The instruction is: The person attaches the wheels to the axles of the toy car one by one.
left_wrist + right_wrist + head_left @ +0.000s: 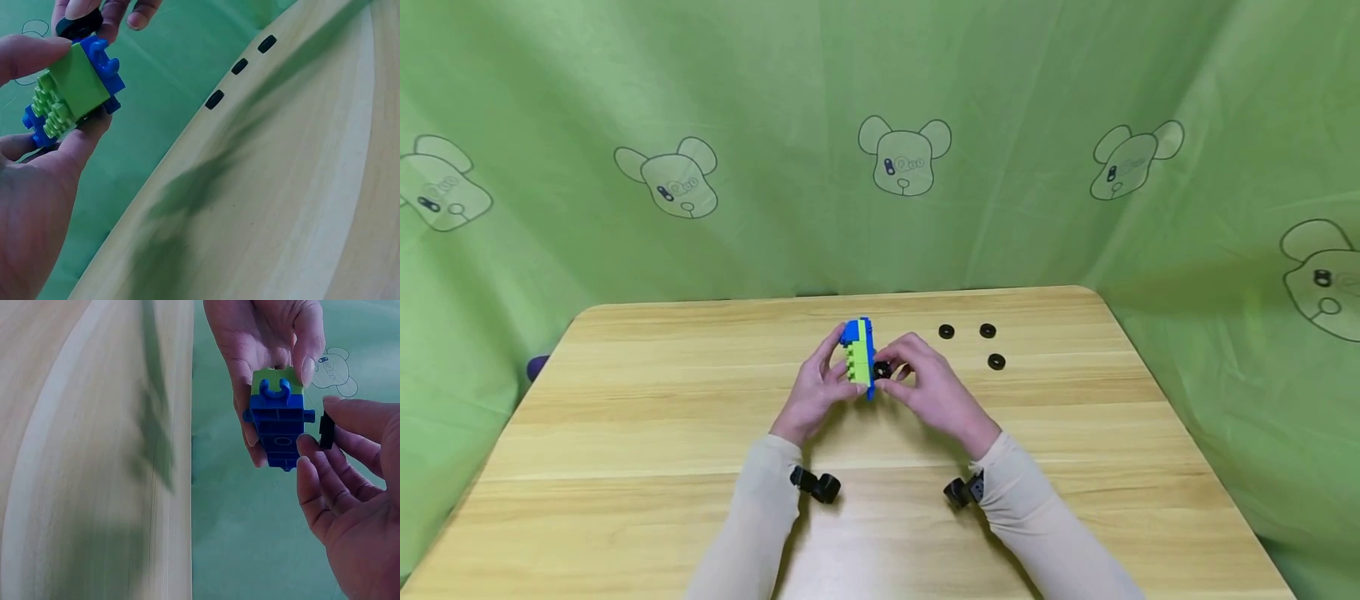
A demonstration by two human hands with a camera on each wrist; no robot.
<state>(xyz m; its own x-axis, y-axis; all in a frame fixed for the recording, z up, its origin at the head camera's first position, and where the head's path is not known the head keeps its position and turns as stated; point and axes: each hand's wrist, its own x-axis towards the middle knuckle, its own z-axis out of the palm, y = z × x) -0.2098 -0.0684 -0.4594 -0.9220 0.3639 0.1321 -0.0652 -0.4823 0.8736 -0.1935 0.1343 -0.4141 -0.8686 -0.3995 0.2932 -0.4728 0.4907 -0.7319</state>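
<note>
My left hand (811, 393) grips a blue and lime-green toy brick vehicle (861, 354) above the table, its studded side turned to the left. The right wrist view shows the blue underside of the vehicle (275, 434), with axle stubs out to the sides and a hook at the near end. Between thumb and fingers my right hand (934, 385) pinches a black toy wheel (327, 425). This wheel is held beside one axle stub, with a small gap between them in the right wrist view. How the far fingers of the left hand lie is partly hidden.
Several black items are about: three loose wheels, one wheel (947, 332) nearest the hands, another wheel (988, 331) to its right and a third wheel (996, 362) just below. They lie on the wooden table (662, 400). A green curtain (790, 217) surrounds the table.
</note>
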